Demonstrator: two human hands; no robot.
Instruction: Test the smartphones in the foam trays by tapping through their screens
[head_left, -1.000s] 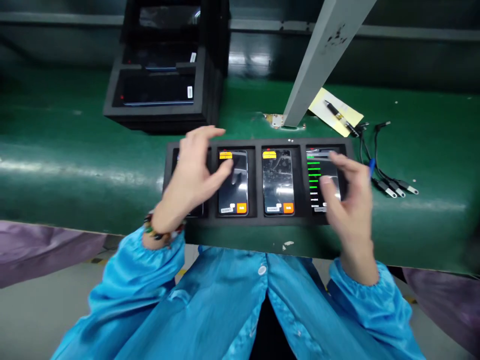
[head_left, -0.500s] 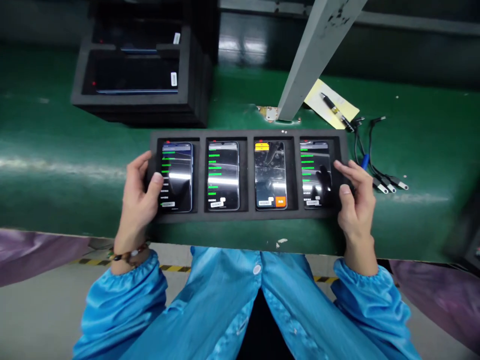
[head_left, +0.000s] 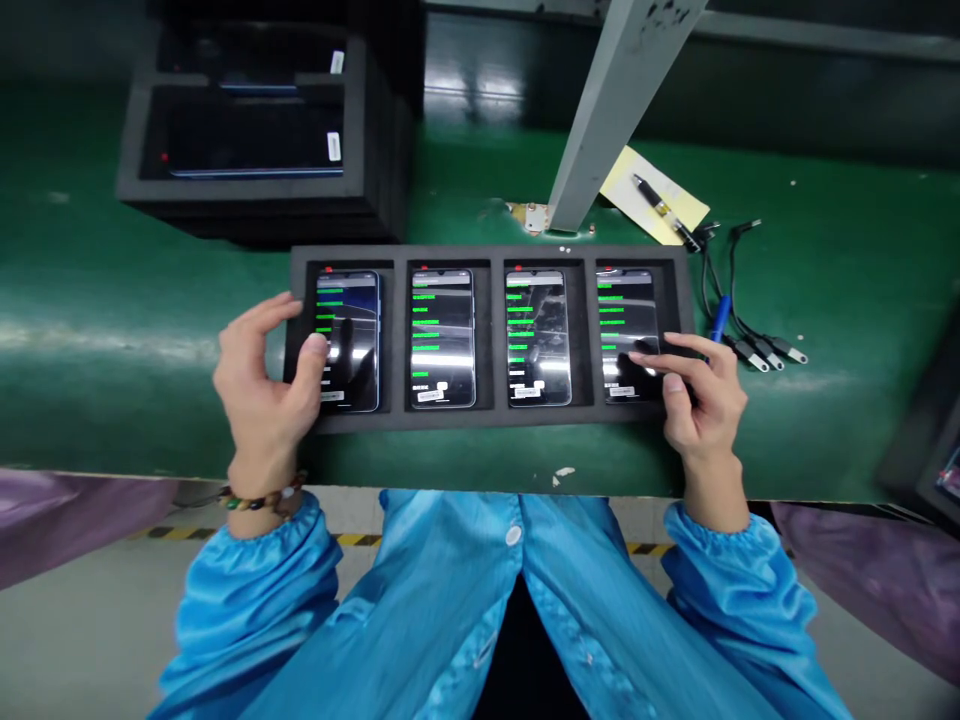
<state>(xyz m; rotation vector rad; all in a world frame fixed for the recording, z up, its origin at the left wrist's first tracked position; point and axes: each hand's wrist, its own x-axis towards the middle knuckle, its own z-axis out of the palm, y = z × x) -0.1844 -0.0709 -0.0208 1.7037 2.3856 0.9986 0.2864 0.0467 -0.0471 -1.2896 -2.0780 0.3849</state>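
A black foam tray [head_left: 448, 420] lies on the green bench, with several phones side by side in its compartments, screens lit with green text lines. My left hand [head_left: 266, 375] is at the tray's left end, fingers apart. Its thumb reaches over the leftmost phone [head_left: 349, 340]; whether it touches the glass I cannot tell. At the other end my right hand [head_left: 701, 395] is open, its fingers stretched over the rightmost phone [head_left: 622, 335]. Between them lie a second phone [head_left: 442, 340] and a third phone [head_left: 538, 340], each with a white label near the bottom.
Stacked black trays [head_left: 247, 190] holding phones stand at the back left. A grey metal post [head_left: 611, 110] rises behind the tray. Right of it are yellow paper [head_left: 622, 180], a pen [head_left: 664, 210], black cables [head_left: 739, 290] and a blue pen-like item [head_left: 720, 318].
The third phone's screen went from yellow and orange blocks to green text lines. My right fingers moved left over the rightmost phone. My left hand loosened and shifted slightly left. The view moved slightly.
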